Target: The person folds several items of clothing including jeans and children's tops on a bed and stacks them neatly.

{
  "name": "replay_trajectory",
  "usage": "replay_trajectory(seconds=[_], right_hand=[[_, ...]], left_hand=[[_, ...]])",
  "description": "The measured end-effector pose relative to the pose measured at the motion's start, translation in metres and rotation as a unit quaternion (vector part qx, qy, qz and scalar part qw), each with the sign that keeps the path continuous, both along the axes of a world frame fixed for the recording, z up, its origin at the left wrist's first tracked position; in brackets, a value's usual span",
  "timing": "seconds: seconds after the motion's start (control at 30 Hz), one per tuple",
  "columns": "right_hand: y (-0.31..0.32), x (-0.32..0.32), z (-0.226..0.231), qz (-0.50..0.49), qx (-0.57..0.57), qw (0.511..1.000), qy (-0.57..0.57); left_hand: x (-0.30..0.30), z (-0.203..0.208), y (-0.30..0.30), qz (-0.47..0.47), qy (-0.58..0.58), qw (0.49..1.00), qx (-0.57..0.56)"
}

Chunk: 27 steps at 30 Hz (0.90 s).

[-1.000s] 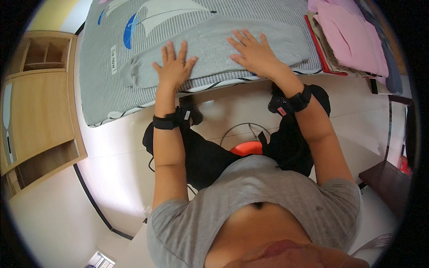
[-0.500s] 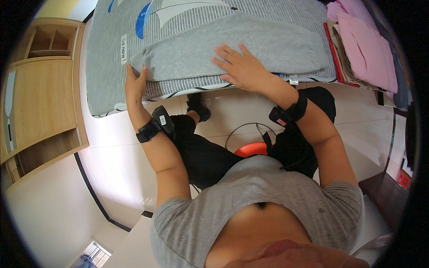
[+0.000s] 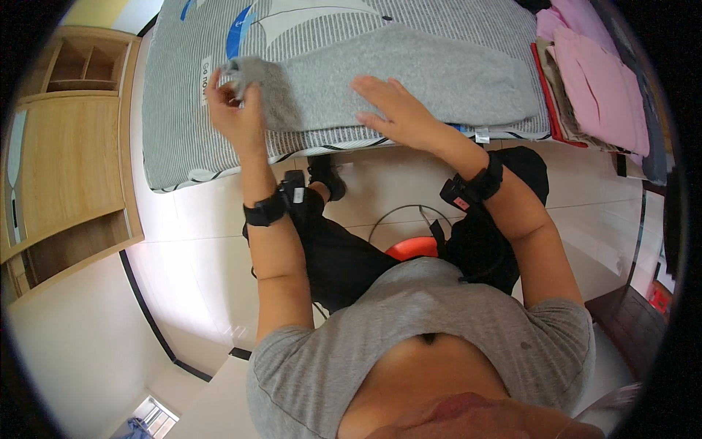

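A long, soft grey folded garment lies along the near edge of the bed; its exact kind cannot be made out. Its left end is lifted and curled, gripped by my left hand, with thumb and fingers closing around the cloth. Some of those fingers are blurred or behind the fabric. My right hand is over the garment's near middle, fingers stretched out and holding nothing. Whether its palm presses on the cloth is hard to tell.
The bed has a grey striped cover. At its right end sits a stack of folded clothes, a pink one on top. A wooden cabinet stands left. A red round object shows between my legs.
My left hand has taken hold of the garment's left end and lifted it up and to the right. My right hand stays near its middle, fingers closer together.
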State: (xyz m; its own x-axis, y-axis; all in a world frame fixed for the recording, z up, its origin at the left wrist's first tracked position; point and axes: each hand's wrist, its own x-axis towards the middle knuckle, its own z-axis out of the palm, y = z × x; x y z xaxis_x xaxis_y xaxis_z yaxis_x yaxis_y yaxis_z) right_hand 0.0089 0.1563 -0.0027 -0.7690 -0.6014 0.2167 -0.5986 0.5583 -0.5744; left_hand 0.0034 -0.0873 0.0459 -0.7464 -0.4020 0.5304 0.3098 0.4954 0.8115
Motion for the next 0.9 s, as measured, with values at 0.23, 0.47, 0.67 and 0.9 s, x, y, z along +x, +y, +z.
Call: replay_trajectory(seconds=[0.23, 0.47, 0.67, 0.9], right_hand=[[0.007, -0.020, -0.006, -0.060, -0.287, 0.933, -0.208], [0.010, -0.021, -0.008, -0.057, -0.305, 0.923, -0.227], [0.009, -0.020, 0.003, -0.063, -0.272, 0.932, -0.230], [0.020, -0.024, 0.018, -0.155, -0.427, 0.793, -0.406]], left_hand=[[0.001, -0.030, 0.090, -0.114, -0.072, 0.948, -0.288], [0.010, -0.020, 0.090, -0.063, -0.124, 0.923, -0.358], [0.014, -0.019, 0.083, -0.063, -0.144, 0.909, -0.386], [0.018, -0.016, 0.134, -0.146, -0.075, 0.922, -0.351]])
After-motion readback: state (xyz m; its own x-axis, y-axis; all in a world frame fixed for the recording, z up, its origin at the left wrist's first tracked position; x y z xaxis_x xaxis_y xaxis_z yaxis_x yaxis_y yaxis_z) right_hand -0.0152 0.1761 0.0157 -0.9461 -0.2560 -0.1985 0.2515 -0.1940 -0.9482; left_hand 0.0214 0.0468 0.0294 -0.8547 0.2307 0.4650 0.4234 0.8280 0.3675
